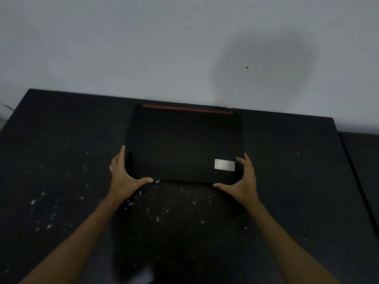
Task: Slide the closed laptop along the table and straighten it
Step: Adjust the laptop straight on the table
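Note:
A closed black laptop [180, 144] lies flat on the black table [61, 160], its far edge with a red strip close to the wall. A silver sticker sits near its front right corner. My left hand [123, 177] cups the front left corner, fingers along the left side and thumb along the front edge. At the front right corner my right hand [244, 181] does the same, fingers up the right side and thumb on the front edge. The laptop sits slightly turned relative to the table's back edge.
A grey wall [184, 48] rises right behind the table. White specks and chips are scattered over the tabletop in front of and left of the laptop. A second dark surface [365, 160] adjoins on the right, past a seam.

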